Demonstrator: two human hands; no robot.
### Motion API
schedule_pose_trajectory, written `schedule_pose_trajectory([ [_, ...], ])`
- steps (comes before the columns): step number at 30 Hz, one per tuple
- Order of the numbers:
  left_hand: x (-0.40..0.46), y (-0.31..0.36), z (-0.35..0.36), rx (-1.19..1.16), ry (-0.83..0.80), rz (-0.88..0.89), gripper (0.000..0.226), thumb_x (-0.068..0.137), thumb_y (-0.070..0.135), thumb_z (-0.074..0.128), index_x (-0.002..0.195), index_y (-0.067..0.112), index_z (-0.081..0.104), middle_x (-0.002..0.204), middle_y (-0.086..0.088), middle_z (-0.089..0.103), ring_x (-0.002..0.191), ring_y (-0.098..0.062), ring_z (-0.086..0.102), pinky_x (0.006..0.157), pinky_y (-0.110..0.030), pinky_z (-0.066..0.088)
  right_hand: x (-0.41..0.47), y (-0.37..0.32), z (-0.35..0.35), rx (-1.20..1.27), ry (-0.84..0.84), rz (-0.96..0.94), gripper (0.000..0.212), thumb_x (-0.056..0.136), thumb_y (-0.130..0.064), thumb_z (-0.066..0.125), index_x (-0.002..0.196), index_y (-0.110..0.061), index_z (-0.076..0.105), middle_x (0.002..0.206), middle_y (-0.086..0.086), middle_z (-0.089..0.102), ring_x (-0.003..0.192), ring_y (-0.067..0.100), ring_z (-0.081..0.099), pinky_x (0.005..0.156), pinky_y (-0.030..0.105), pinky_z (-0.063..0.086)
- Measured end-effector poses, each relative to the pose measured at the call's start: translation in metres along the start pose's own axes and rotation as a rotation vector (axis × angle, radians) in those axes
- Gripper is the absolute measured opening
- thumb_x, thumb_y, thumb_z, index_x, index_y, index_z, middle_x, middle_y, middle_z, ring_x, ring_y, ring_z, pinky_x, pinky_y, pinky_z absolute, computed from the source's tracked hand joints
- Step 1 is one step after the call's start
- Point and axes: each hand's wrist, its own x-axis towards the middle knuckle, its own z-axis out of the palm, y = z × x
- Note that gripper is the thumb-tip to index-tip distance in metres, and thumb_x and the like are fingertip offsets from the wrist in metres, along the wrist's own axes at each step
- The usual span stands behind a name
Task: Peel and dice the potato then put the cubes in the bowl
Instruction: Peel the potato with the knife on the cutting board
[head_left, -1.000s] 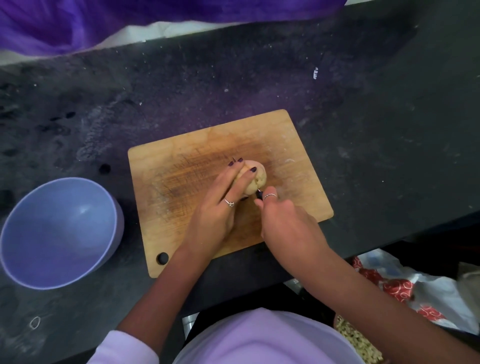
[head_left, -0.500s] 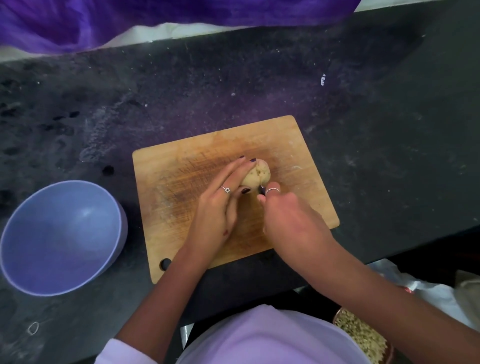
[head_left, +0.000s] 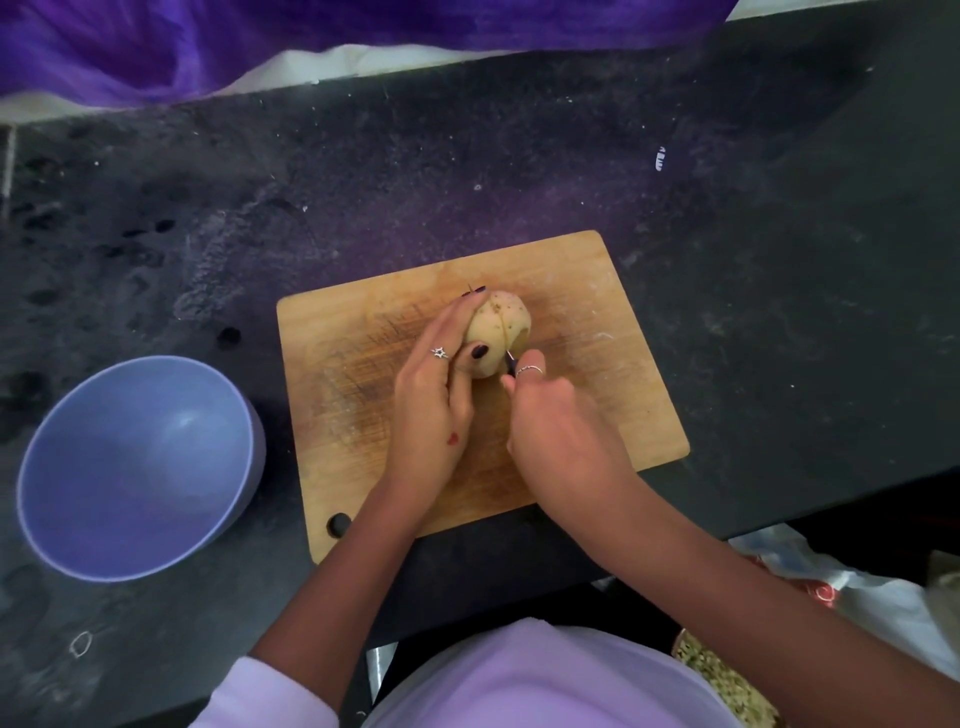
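Note:
A pale yellow potato (head_left: 506, 327) with brown specks sits on the wooden cutting board (head_left: 597, 332). My left hand (head_left: 436, 395) holds its left side, fingers over the top and thumb on the near face. A thin knife blade (head_left: 503, 332) runs down into the potato along a visible cut line. My right hand (head_left: 556, 431) grips the knife's dark handle, which is mostly hidden in the fist. The empty lilac bowl (head_left: 140, 467) stands to the left of the board.
The dark stone counter (head_left: 779, 260) surrounds the board. Purple cloth (head_left: 311, 31) lies along the far edge. Below the counter's near edge at right are a patterned bag (head_left: 857, 597) and a container of grain (head_left: 722, 686).
The blade has gone down into the potato, leaving a cut line across its top. My left hand shifted to the potato's left side.

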Motion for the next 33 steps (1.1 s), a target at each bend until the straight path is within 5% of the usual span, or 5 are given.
schedule_pose_trajectory([
  [9, 0.018, -0.001, -0.022, 0.116, -0.166, -0.014, 0.043, 0.099, 0.006, 0.045, 0.142, 0.010, 0.044, 0.151, -0.005, 0.039, 0.138, -0.002, 0.029, 0.112, -0.008, 0.018, 0.007, 0.005, 0.022, -0.029, -0.060, 0.012, 0.026, 0.106, -0.025, 0.019, 0.122, -0.014, 0.036, 0.105, 0.007, 0.064, 0.101, 0.030, 0.062, 0.089, 0.042, 0.036],
  [13, 0.023, 0.003, -0.026, 0.166, -0.267, -0.001, 0.056, 0.093, 0.019, 0.059, 0.145, 0.016, 0.039, 0.151, 0.001, 0.036, 0.136, -0.002, 0.028, 0.110, -0.004, 0.015, 0.006, 0.003, 0.023, -0.048, -0.029, -0.007, 0.026, 0.106, -0.023, 0.022, 0.126, -0.013, 0.035, 0.112, 0.009, 0.063, 0.103, 0.029, 0.062, 0.073, 0.037, 0.032],
  [18, 0.019, -0.003, -0.021, 0.109, -0.166, -0.121, 0.060, 0.087, 0.013, 0.067, 0.141, 0.015, 0.041, 0.140, -0.001, 0.045, 0.128, -0.008, 0.040, 0.110, -0.027, 0.034, 0.004, 0.005, 0.022, -0.037, -0.006, 0.006, 0.029, 0.106, -0.026, 0.019, 0.123, -0.013, 0.037, 0.111, 0.009, 0.064, 0.104, 0.029, 0.062, 0.084, 0.039, 0.038],
  [22, 0.014, -0.015, -0.024, -0.004, -0.116, -0.242, 0.060, 0.084, 0.026, 0.064, 0.138, 0.025, 0.040, 0.139, 0.002, 0.044, 0.128, -0.015, 0.047, 0.105, -0.044, 0.044, -0.015, 0.018, 0.028, -0.011, -0.030, 0.013, 0.027, 0.106, -0.027, 0.020, 0.119, -0.013, 0.038, 0.106, 0.008, 0.063, 0.095, 0.027, 0.061, 0.068, 0.034, 0.038],
  [33, -0.002, -0.006, -0.037, 0.036, 0.012, -0.108, 0.068, 0.078, 0.006, 0.076, 0.131, 0.033, 0.043, 0.128, 0.015, 0.044, 0.121, -0.002, 0.044, 0.105, -0.026, 0.041, -0.034, 0.035, 0.023, 0.007, 0.056, 0.011, 0.034, 0.105, -0.033, 0.022, 0.127, -0.014, 0.038, 0.089, 0.002, 0.059, 0.076, 0.022, 0.056, 0.059, 0.032, 0.035],
])
